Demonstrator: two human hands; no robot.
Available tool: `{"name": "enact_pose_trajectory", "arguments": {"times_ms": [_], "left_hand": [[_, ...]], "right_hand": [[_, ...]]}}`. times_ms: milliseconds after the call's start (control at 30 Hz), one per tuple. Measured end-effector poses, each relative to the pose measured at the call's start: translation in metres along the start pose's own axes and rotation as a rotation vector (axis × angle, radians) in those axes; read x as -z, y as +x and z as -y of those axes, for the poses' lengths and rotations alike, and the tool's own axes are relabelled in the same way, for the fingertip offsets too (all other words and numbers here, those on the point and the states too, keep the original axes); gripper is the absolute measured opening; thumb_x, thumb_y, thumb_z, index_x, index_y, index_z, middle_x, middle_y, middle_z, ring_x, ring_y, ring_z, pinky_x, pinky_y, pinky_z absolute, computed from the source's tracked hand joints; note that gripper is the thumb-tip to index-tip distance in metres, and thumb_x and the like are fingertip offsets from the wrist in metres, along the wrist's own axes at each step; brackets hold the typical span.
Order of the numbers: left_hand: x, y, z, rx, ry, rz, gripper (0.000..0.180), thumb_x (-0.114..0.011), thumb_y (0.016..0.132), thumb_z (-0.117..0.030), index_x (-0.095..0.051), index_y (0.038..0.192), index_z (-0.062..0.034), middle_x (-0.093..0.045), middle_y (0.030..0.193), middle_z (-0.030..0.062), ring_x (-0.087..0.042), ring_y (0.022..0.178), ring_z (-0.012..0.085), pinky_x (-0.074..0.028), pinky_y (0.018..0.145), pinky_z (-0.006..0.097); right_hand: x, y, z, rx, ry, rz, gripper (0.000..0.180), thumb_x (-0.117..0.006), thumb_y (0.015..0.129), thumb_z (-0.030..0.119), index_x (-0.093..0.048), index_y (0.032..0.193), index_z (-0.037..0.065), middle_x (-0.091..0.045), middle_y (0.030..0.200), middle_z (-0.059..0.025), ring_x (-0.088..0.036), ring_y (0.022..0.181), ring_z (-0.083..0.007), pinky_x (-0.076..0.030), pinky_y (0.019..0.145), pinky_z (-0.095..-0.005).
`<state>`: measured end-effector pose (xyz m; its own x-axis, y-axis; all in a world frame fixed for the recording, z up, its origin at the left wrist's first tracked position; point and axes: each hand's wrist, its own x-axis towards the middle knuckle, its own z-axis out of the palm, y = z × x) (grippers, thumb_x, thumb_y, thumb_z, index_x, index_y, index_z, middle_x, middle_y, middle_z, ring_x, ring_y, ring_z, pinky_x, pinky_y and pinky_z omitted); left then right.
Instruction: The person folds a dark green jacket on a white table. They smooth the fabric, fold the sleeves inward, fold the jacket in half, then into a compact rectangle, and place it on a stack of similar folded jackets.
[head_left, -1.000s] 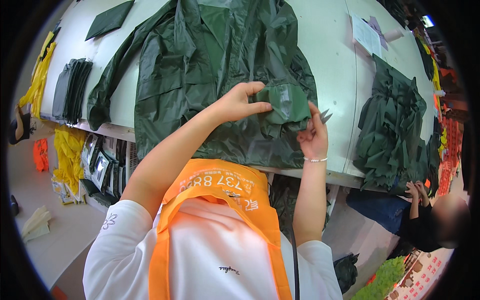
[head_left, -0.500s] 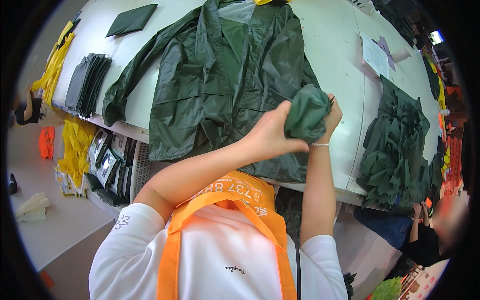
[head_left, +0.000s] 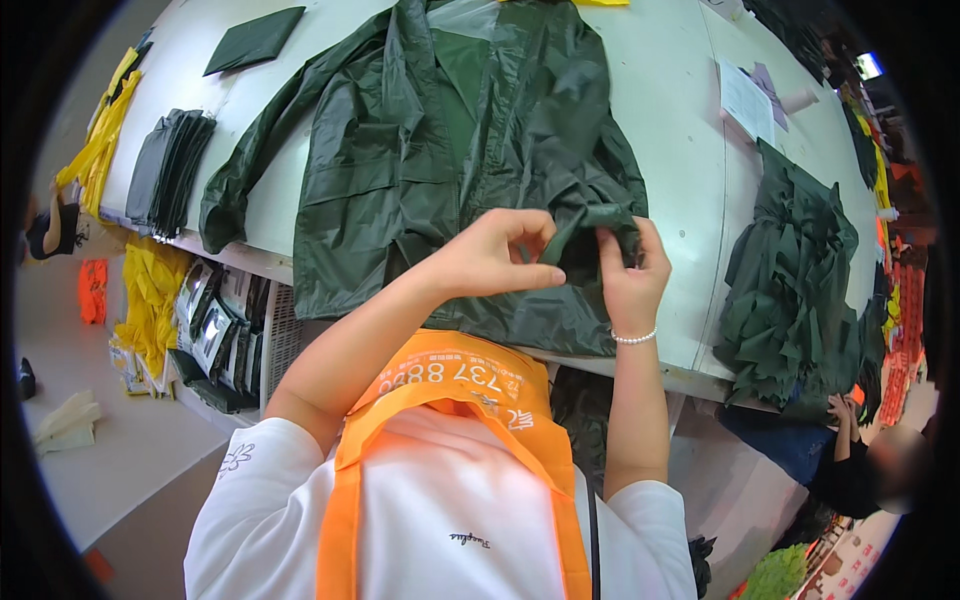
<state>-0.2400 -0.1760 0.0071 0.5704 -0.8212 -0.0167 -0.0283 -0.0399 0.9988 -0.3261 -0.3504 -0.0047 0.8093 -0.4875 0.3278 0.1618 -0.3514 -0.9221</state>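
Green and shiny, the raincoat (head_left: pixel 450 160) lies flat on the white table (head_left: pixel 680 150). Its long way runs from the near edge up to the far side, collar far, hem near. Half a second ago the hands held a green bundle squeezed into a ball. Now it is pulled into a thin strip (head_left: pixel 590 222). The left hand (head_left: pixel 490 255) pinches its left end with curled fingers. The right hand (head_left: pixel 630 275) pinches its right end. Both hands are close together, above the raincoat's hem.
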Motion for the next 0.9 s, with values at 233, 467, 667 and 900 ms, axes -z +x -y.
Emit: {"name": "enact_pose_trajectory", "arguments": {"times_ms": [233,467,667,900], "left_hand": [[-0.004,0.002,-0.015,-0.259,0.672,-0.564,0.016,-0.063,0.068,-0.003,-0.054,0.080,-0.0075,-0.054,0.061,0.0046,-0.051,0.051,0.0238,-0.041,0.048,0.031],[-0.022,-0.004,-0.021,-0.542,0.669,-0.390,0.029,-0.072,0.054,0.002,-0.055,0.076,-0.0075,-0.057,0.077,0.0049,-0.058,0.078,0.0250,-0.047,0.067,0.033],[-0.018,-0.010,-0.013,-0.743,0.702,-0.509,0.030,-0.073,0.053,0.006,-0.054,0.073,-0.0057,-0.063,0.079,0.0079,-0.061,0.063,0.0228,-0.049,0.056,0.028],[-0.011,-0.010,-0.030,-1.032,0.869,-0.411,0.023,-0.071,0.060,-0.006,-0.057,0.079,-0.0044,-0.057,0.081,0.0074,-0.054,0.059,0.0192,-0.043,0.049,0.028]], "right_hand": [[0.027,-0.019,0.012,0.301,-0.366,-0.270,0.027,-0.060,0.072,-0.012,-0.059,0.094,0.003,-0.046,0.057,0.0031,-0.037,0.047,-0.0026,-0.029,0.046,-0.0162],[0.026,-0.035,0.011,0.427,-0.305,-0.289,0.023,-0.063,0.070,-0.009,-0.053,0.087,0.002,-0.051,0.058,-0.0007,-0.046,0.045,-0.0068,-0.034,0.044,-0.0173],[0.039,-0.046,0.029,0.256,-0.466,0.056,0.027,-0.067,0.070,-0.007,-0.050,0.089,0.001,-0.055,0.065,-0.0041,-0.053,0.048,-0.0129,-0.040,0.047,-0.0211],[0.055,-0.038,0.075,-0.048,-0.152,0.176,0.022,-0.060,0.089,0.012,-0.047,0.103,0.001,-0.051,0.094,-0.0076,-0.050,0.074,-0.0129,-0.044,0.066,-0.0236]]}}
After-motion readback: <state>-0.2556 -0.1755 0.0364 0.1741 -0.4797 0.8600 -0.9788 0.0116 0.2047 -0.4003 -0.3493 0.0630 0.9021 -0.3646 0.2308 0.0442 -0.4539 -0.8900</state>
